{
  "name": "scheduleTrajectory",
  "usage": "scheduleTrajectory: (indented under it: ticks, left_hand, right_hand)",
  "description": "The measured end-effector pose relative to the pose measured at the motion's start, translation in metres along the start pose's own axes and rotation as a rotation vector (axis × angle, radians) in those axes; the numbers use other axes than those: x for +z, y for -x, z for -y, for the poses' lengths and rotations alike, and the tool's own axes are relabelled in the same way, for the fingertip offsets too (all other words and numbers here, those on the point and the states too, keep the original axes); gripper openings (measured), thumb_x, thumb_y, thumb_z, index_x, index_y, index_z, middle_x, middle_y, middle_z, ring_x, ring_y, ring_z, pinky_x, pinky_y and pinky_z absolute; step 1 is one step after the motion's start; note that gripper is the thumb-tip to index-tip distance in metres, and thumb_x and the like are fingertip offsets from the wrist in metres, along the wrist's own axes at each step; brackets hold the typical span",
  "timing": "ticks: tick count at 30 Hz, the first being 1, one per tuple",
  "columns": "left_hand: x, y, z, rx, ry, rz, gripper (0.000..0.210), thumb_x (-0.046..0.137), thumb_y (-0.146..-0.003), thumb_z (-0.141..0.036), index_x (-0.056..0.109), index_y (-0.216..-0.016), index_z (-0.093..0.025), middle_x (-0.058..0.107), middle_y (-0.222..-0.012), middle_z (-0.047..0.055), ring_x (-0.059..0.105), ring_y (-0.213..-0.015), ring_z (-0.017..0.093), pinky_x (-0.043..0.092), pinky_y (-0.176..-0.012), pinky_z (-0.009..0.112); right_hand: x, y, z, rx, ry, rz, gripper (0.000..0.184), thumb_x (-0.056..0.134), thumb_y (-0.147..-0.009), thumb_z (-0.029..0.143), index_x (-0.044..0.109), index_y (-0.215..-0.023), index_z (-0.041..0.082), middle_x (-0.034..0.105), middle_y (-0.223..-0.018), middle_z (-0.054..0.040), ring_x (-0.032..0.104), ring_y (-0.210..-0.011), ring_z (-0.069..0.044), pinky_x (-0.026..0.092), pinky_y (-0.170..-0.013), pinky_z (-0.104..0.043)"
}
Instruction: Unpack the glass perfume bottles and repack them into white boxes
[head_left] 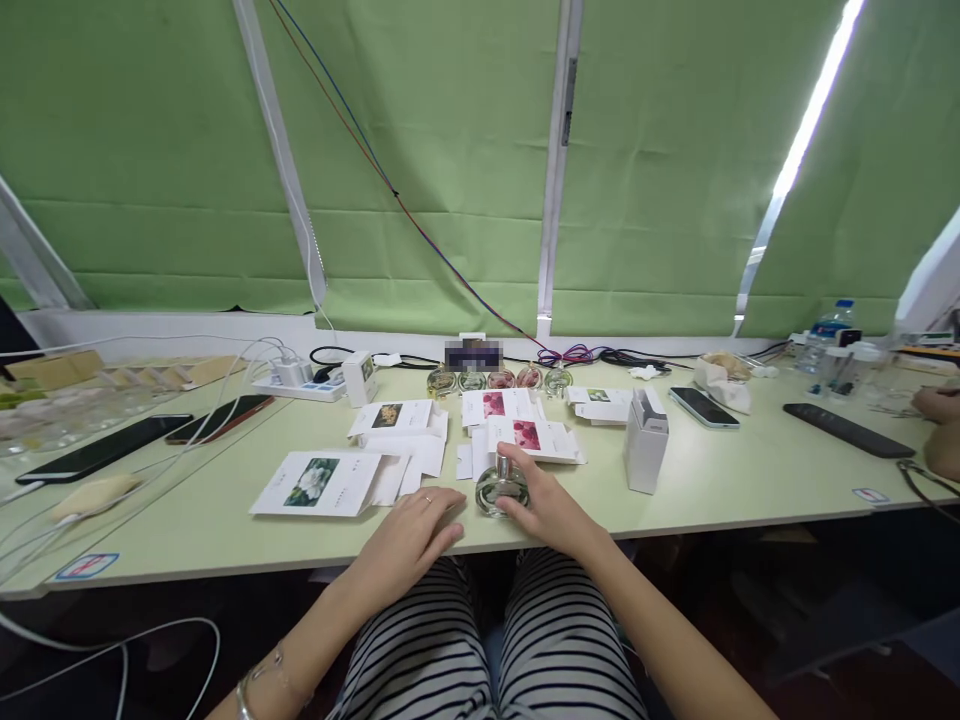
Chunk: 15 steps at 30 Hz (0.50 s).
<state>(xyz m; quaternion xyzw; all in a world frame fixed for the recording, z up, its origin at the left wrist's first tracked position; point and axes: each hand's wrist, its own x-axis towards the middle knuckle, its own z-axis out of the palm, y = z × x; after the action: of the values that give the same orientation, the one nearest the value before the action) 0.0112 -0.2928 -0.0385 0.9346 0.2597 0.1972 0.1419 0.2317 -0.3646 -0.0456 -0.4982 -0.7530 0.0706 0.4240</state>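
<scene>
A round clear glass perfume bottle (pixel 491 490) stands upright near the table's front edge. My right hand (pixel 544 505) grips it from the right, the index finger on its cap and the thumb across its front. My left hand (pixel 412 535) rests at the table edge just left of the bottle, fingers stretched out and nothing in them. Flattened white boxes with flower pictures lie beyond my hands: one with a white flower (pixel 300 488), one with a yellow flower (pixel 416 415), and ones with pink flowers (pixel 551 452). An upright white box (pixel 646 450) stands to the right, its top flaps raised.
Several similar glass bottles (pixel 501 379) stand in a row at the back. A small white box (pixel 360 380) is left of them. Phones (pixel 703 407), a power strip (pixel 300 390), a black remote-like bar (pixel 855 430) and cables lie about. Another person's hand (pixel 941 405) is at far right.
</scene>
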Motion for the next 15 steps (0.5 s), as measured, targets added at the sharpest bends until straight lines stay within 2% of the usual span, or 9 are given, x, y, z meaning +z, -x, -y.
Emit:
scheduleTrajectory:
  ticks: [3,9,12,15]
  left_hand:
    - [0.004,-0.002,-0.005,0.088,-0.129,-0.002,0.026,0.038,-0.092,-0.032,0.053,-0.110,-0.023,0.057,-0.116,0.006,0.049,-0.109,0.023,0.038,-0.093,0.040]
    - [0.011,-0.003,-0.007,0.108,-0.211,-0.018,0.024,0.039,-0.092,-0.028,0.053,-0.110,-0.021,0.057,-0.114,0.006,0.050,-0.107,0.022,0.038,-0.092,0.039]
    - [0.011,-0.002,-0.008,0.104,-0.219,-0.025,0.024,0.039,-0.091,-0.027,0.053,-0.110,-0.020,0.058,-0.112,0.007,0.051,-0.104,0.023,0.038,-0.091,0.039]
    - [0.006,0.000,-0.019,0.106,-0.171,-0.046,0.024,0.039,-0.091,-0.026,0.054,-0.108,-0.020,0.057,-0.112,0.008,0.049,-0.106,0.024,0.037,-0.092,0.040]
  right_hand:
    - [0.005,0.001,-0.002,-0.024,0.030,-0.018,0.066,0.049,-0.084,0.023,0.014,-0.140,0.027,0.036,-0.141,-0.0088,0.041,-0.125,-0.022,0.038,-0.100,-0.040]
    - [0.009,0.003,-0.004,0.027,0.055,0.019,0.077,0.049,-0.085,0.026,-0.002,-0.143,0.026,0.031,-0.144,-0.0122,0.035,-0.129,-0.025,0.037,-0.100,-0.045]
    - [0.010,0.003,-0.003,0.039,0.047,0.020,0.077,0.048,-0.085,0.026,-0.003,-0.142,0.026,0.029,-0.144,-0.0131,0.035,-0.129,-0.025,0.036,-0.100,-0.046]
    - [0.011,0.004,-0.004,0.037,0.046,0.020,0.075,0.048,-0.085,0.026,-0.001,-0.142,0.026,0.028,-0.145,-0.0128,0.034,-0.130,-0.025,0.035,-0.101,-0.046]
